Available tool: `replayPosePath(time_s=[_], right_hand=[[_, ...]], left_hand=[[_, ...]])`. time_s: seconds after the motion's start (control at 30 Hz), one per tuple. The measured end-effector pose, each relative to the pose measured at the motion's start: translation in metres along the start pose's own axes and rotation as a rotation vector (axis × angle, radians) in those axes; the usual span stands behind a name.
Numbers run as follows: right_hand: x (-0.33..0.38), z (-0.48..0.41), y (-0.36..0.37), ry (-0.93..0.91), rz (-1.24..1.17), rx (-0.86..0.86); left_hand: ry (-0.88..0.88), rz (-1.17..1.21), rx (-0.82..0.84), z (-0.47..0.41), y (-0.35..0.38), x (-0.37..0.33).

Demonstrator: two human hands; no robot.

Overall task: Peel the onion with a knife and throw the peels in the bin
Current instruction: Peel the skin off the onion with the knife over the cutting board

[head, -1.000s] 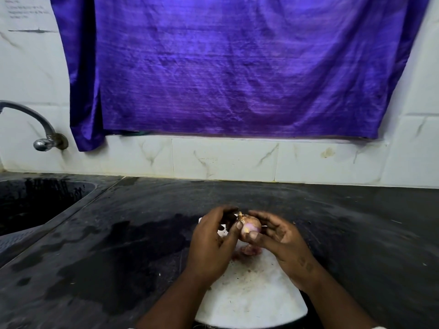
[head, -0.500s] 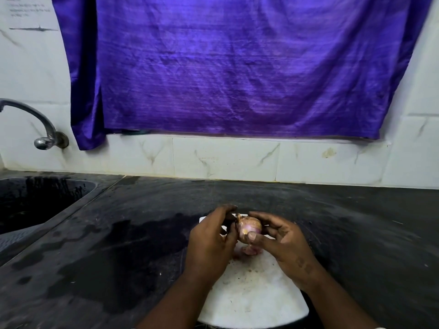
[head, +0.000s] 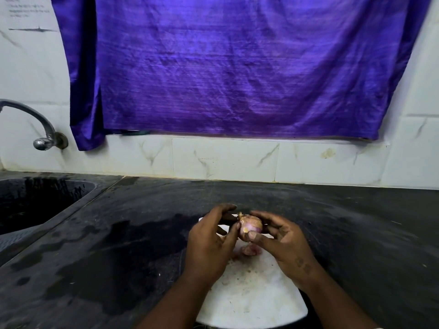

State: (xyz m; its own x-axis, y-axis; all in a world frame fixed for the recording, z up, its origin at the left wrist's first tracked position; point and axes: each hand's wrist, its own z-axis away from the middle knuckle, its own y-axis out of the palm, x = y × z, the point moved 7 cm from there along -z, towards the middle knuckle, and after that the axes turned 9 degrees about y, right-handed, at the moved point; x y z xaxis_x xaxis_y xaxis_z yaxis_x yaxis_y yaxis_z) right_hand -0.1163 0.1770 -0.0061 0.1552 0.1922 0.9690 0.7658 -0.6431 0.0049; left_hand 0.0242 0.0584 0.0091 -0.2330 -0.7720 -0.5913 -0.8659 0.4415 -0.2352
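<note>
Onion (head: 250,225): small and pinkish, partly stripped, with a dry tuft at its left tip. It is held in the air between both hands, above the far end of the white board.
Right hand (head: 285,243): grips the onion, with the thumb pressed on its near side and the fingers curled round its far side.
Left hand (head: 209,243): its fingers curl over a dark slim piece, and its thumb tip touches the onion's left side.
Knife (head: 228,218): only that dark slim piece shows, running from under the left fingers to the onion's tuft. The blade is hidden, so it cannot be told where it meets the skin.
Peels (head: 248,250): a pinkish scrap lies on the board just near of the onion, with small crumbs scattered nearer.
Cutting board (head: 251,295): white and stained, lying flat on the counter under both wrists.
Counter (head: 356,233): dark stone, with a darker wet patch left of the board.
Sink (head: 35,203): a dark basin set into the counter at far left.
Tap (head: 42,129): curved metal, fixed to the wall above the sink.
Wall (head: 225,160): white veined tiles behind the counter.
Cloth (head: 237,67): purple and shiny, hanging over the wall above the tiles.
</note>
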Motion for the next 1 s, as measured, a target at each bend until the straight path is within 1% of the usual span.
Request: replayPosePath(time_s=[0.23,0.33,0.47,0.6,0.77,0.87,1.0], right_hand=[[-0.001,0.002,0.003,0.022,-0.04,0.018],[0.001,0.003,0.005,0.034,-0.067,0.038],[0.006,0.004,-0.001,0.001,-0.103,0.01],[0.007,0.004,-0.004,0.0,-0.136,-0.014],[0.005,0.003,-0.001,0.01,-0.096,-0.012],[0.004,0.002,-0.001,0.003,-0.056,-0.017],[0.002,0.001,-0.001,0.0,-0.03,-0.023]], left_hand=[[0.01,-0.021,-0.001,0.0,0.0,0.0],[-0.017,-0.026,-0.008,0.0,0.001,0.004],[-0.05,-0.085,0.009,0.0,0.001,0.01],[-0.028,-0.144,0.035,-0.001,0.002,0.008],[0.001,-0.05,0.038,0.001,0.003,0.002],[0.045,-0.061,0.059,0.001,0.004,-0.004],[0.058,-0.075,0.056,0.001,0.005,-0.005]])
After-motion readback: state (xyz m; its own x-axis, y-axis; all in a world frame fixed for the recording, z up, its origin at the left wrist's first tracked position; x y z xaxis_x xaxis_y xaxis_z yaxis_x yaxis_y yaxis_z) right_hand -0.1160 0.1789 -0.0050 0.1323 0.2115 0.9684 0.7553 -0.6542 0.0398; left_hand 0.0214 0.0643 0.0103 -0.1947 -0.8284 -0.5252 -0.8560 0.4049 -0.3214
